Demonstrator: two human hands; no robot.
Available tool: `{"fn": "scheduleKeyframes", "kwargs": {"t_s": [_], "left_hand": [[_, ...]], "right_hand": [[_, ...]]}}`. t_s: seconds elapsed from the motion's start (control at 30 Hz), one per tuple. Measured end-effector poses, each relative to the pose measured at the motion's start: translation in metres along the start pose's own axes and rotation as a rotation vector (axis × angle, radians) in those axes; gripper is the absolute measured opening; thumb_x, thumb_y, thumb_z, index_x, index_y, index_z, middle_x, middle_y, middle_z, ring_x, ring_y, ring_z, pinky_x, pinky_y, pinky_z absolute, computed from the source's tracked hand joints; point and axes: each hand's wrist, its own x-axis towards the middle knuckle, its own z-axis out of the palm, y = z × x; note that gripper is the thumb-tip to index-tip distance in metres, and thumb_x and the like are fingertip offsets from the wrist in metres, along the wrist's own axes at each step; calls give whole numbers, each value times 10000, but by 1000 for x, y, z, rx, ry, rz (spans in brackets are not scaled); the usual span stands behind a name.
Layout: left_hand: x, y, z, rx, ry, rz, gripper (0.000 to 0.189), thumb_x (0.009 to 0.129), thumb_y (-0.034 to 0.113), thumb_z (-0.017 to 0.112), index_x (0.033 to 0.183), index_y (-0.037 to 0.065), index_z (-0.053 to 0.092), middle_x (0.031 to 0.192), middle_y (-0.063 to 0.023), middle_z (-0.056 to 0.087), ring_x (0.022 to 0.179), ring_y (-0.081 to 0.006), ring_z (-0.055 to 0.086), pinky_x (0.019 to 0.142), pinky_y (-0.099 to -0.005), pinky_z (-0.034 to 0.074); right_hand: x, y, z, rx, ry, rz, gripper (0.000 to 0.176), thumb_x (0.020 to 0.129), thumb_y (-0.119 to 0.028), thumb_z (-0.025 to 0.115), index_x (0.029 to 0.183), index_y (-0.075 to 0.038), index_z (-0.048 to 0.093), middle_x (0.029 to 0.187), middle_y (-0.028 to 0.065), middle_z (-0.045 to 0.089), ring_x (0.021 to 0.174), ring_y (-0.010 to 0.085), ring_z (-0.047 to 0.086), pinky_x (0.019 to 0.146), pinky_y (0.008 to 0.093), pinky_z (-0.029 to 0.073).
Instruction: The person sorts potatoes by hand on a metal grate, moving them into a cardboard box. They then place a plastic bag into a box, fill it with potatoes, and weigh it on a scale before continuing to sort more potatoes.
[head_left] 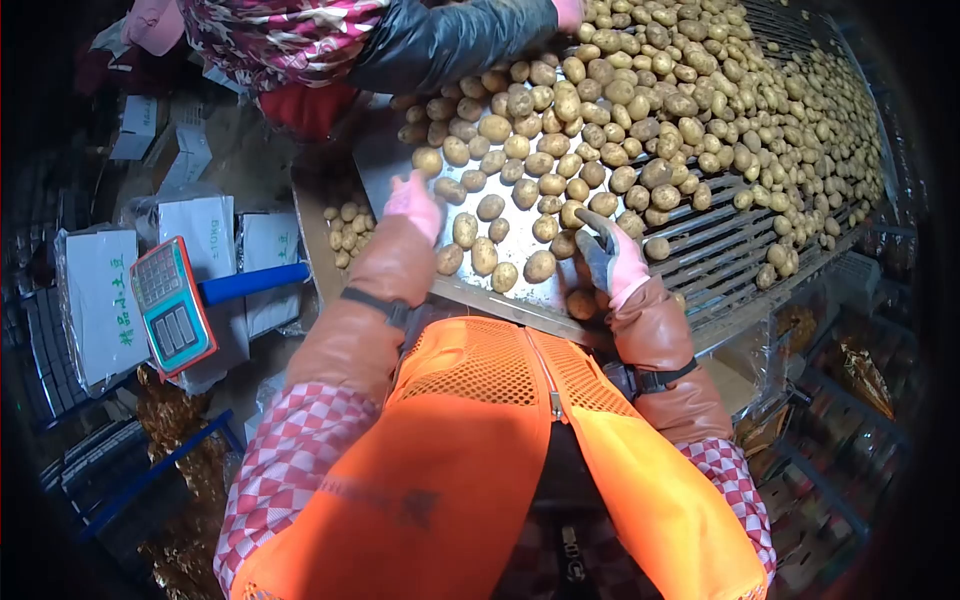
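Note:
Many potatoes [483, 255] lie loose on a shiny metal tray [380, 165] that joins a slatted rack [715, 235]. My left hand [414, 205], in a pink glove, is over the tray's left part beside a potato [427, 161]; its fingers are blurred, and whether it holds anything cannot be made out. On the right, my right hand [613, 255], in a pink and grey glove, reaches with spread fingers over potatoes at the tray's near edge. Its fingertips are by a potato [571, 214], and nothing is seen gripped.
A co-worker's dark sleeve [450, 40] and pink-gloved hand [569, 14] extend over the heap at the top. At left stand a scale [172, 305] on a blue post and white boxes [100, 300]. More potatoes [348, 232] lie in a box below the tray's left side.

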Motion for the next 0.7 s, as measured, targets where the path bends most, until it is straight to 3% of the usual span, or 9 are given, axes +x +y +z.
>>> {"fn": "scheduleKeyframes", "kwargs": {"t_s": [0.1, 0.13, 0.17, 0.2, 0.23, 0.3, 0.43, 0.5, 0.7], "left_hand": [[11, -61, 18, -181, 268, 216, 505, 784, 53, 699, 1271, 133, 597, 1282, -206, 524, 1110, -401, 614, 969, -434, 500], [14, -80, 14, -224, 330, 231, 528, 766, 29, 706, 1273, 131, 598, 1280, -200, 529, 1124, -387, 610, 972, -427, 499], [16, -98, 9, -265, 394, 247, 553, 749, 4, 712, 1275, 129, 598, 1278, -194, 533, 1139, -373, 606, 975, -420, 497], [16, -111, 4, -347, 452, 206, 559, 741, 18, 734, 1273, 128, 604, 1279, -179, 545, 1151, -359, 595, 983, -419, 486], [31, -140, 2, -170, 378, 96, 580, 726, 24, 746, 1278, 146, 612, 1289, -176, 558, 1170, -370, 579, 1015, -430, 469], [-8, -79, -40, 233, 393, 197, 545, 757, 70, 746, 1277, 169, 616, 1297, -163, 572, 1188, -377, 567, 1027, -435, 459], [21, -5, 0, -25, 120, 654, 370, 879, 144, 627, 1249, 164, 620, 1296, -172, 576, 1216, -390, 549, 996, -471, 464], [30, 53, 3, 3, -137, 463, 451, 875, 159, 603, 1325, 152, 583, 1358, -232, 533, 1220, -426, 541, 1030, -464, 455], [41, 86, 32, 255, -189, 323, 369, 903, 108, 497, 1257, 137, 598, 1337, -249, 485, 1164, -420, 582, 980, -471, 485]], "right_hand": [[24, 8, -19, -259, 133, -273, 381, 908, -42, 676, 1286, -44, 625, 1182, 111, 684, 1051, 189, 647, 913, 327, 511], [45, 27, -26, -170, 208, -265, 370, 877, -44, 700, 1243, -62, 651, 1140, 149, 685, 1039, 258, 657, 917, 361, 514], [73, 33, -39, 260, 251, -272, 343, 867, -112, 713, 1207, -88, 670, 1138, 189, 670, 1077, 303, 643, 936, 378, 508], [79, 21, -59, -383, 470, -454, 355, 866, -214, 719, 1198, -96, 671, 1164, 199, 663, 1112, 340, 623, 984, 394, 486], [97, 24, -82, -661, 529, -468, 394, 858, -204, 752, 1228, -108, 657, 1293, 199, 606, 1184, 369, 579, 1031, 429, 460], [104, 18, -98, -811, 643, -287, 433, 817, -288, 779, 1212, -147, 673, 1419, 214, 498, 1312, 406, 454, 1095, 456, 406], [88, 38, -85, -889, 381, -179, 403, 800, -335, 786, 1178, -228, 692, 1506, 222, 375, 1382, 448, 329, 1139, 480, 358], [74, 29, -84, -963, 281, -96, 365, 819, -365, 748, 1142, -205, 691, 1518, 155, 377, 1404, 399, 328, 1099, 489, 411], [3, 86, -102, -791, 320, -162, 277, 832, -191, 715, 1105, -152, 703, 1392, 200, 517, 1257, 435, 487, 1089, 433, 405]]}}
